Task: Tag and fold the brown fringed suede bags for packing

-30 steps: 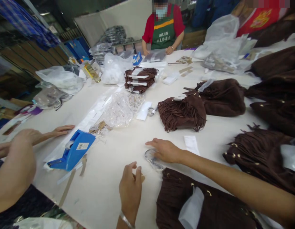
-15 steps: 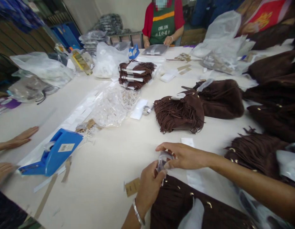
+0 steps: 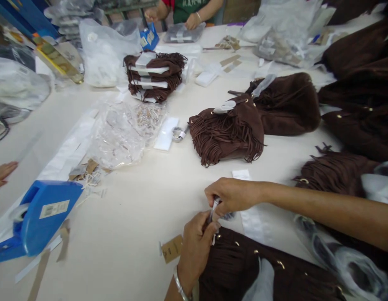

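Observation:
A dark brown fringed bag [image 3: 237,267] with gold eyelets lies in front of me, white padding [image 3: 261,282] on top. At its upper left corner my left hand [image 3: 196,242], with a silver bangle on the wrist, pinches a strip of translucent plastic wrap [image 3: 215,204]. My right hand [image 3: 233,194] comes in from the right, fingers closed on the same wrap. What the wrap goes around is largely hidden by my fingers. A brown paper tag [image 3: 172,248] lies left of my left hand. Beyond my right hand sits another fringed bag [image 3: 227,133].
A blue tape dispenser [image 3: 46,217] stands on the left, near a co-worker's hand [image 3: 3,173]. Behind are a clear plastic bag [image 3: 115,138] and a stack of wrapped brown fringed items [image 3: 152,77]. Across the table, another person's hands [image 3: 194,21] rest by a flat packet.
My view has tilted down and shifted right. My right hand's fingers have closed in on the plastic wrap, which looks narrower. The left hand keeps its pinch at the bag's corner.

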Demonstrator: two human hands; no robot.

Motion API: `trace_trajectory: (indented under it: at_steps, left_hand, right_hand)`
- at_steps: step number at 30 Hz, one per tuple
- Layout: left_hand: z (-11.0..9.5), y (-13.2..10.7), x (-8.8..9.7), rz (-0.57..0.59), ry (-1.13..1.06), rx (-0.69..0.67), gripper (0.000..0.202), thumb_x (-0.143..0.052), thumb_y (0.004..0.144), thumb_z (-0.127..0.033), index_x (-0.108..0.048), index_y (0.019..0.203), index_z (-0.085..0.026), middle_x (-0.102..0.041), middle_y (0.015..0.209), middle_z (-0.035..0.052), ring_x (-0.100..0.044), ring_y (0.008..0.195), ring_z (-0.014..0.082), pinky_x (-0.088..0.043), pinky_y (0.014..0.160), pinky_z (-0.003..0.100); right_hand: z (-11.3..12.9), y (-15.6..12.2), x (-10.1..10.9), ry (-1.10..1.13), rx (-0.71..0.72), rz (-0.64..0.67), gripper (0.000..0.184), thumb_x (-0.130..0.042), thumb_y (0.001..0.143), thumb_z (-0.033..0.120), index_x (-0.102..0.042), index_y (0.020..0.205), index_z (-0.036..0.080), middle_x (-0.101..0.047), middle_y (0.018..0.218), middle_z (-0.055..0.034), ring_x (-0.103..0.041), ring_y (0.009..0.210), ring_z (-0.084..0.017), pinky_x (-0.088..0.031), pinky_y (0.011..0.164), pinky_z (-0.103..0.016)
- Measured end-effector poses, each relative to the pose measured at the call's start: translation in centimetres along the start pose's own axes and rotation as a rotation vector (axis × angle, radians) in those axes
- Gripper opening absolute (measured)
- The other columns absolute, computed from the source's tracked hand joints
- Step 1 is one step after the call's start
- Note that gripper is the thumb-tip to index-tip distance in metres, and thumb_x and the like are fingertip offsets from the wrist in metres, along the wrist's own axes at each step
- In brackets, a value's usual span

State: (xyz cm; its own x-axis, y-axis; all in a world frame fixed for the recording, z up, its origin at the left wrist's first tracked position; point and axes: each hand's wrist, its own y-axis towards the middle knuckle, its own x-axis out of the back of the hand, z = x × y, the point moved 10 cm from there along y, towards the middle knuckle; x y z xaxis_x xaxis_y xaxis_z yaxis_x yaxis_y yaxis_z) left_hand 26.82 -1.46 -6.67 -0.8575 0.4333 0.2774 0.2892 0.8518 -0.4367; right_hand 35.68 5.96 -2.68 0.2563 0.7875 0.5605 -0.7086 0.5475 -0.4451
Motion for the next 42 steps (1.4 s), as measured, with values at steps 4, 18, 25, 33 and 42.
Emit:
trace_trajectory:
  at_steps: [4, 18, 25, 33, 42]
  left_hand:
    - [0.4, 0.1, 0.1, -0.033, 0.015, 0.027, 0.025, -0.053, 0.091, -0.036, -0.068, 0.101, -0.019, -0.061, 0.075, -0.002, -0.054, 0.073, 0.0143, -0.04, 0.069, 0.025]
    - [0.9, 0.4, 0.4, -0.002, 0.128, 0.011, 0.029, -0.052, 0.092, -0.042, -0.069, 0.101, -0.02, -0.061, 0.072, -0.0019, -0.052, 0.066, 0.0128, -0.039, 0.062, 0.023]
    - [-3.3, -1.7, 1.5, -0.241, 0.451, -0.222, 0.033, -0.053, 0.093, -0.034, -0.058, 0.123, -0.02, -0.067, 0.111, 0.0082, -0.064, 0.087, 0.0177, -0.05, 0.075, 0.029]
    - [-5.9, -3.7, -7.1, 0.169, 1.067, -0.629, 0.034, -0.055, 0.091, -0.017, -0.057, 0.125, -0.022, -0.067, 0.116, 0.0096, -0.069, 0.073, 0.0167, -0.051, 0.054, 0.024]
    - [-8.2, -1.3, -1.4, 0.206, 0.94, -0.563, 0.027, -0.053, 0.092, -0.043, -0.07, 0.101, -0.025, -0.066, 0.096, 0.0118, -0.069, 0.091, 0.0219, -0.056, 0.057, 0.026]
  right_hand:
    - [-0.9, 0.1, 0.2, 0.086, 0.001, -0.037, 0.026, -0.072, 0.073, 0.035, -0.068, 0.093, 0.018, -0.065, 0.08, 0.0003, -0.054, 0.07, -0.012, -0.034, 0.061, -0.021]
    - [-3.2, -1.4, 0.1, 0.197, -0.013, -0.173, 0.03, -0.077, 0.071, 0.041, -0.07, 0.09, 0.018, -0.066, 0.077, 0.0017, -0.056, 0.068, -0.012, -0.035, 0.06, -0.02]
    - [-4.6, -4.0, -1.4, 0.331, -0.107, -0.338, 0.03, -0.071, 0.079, 0.04, -0.067, 0.098, 0.017, -0.066, 0.081, -0.0008, -0.056, 0.071, -0.013, -0.036, 0.061, -0.021]
    - [-5.1, -7.6, -2.1, 0.401, -0.097, -0.324, 0.025, -0.054, 0.087, 0.023, -0.068, 0.107, 0.016, -0.07, 0.098, -0.0059, -0.062, 0.086, -0.017, -0.043, 0.076, -0.025]
    - [-5.3, -9.4, -4.1, 0.564, -0.213, -0.439, 0.018, -0.057, 0.083, 0.025, -0.063, 0.098, 0.018, -0.066, 0.082, -0.0015, -0.058, 0.072, -0.015, -0.04, 0.064, -0.023]
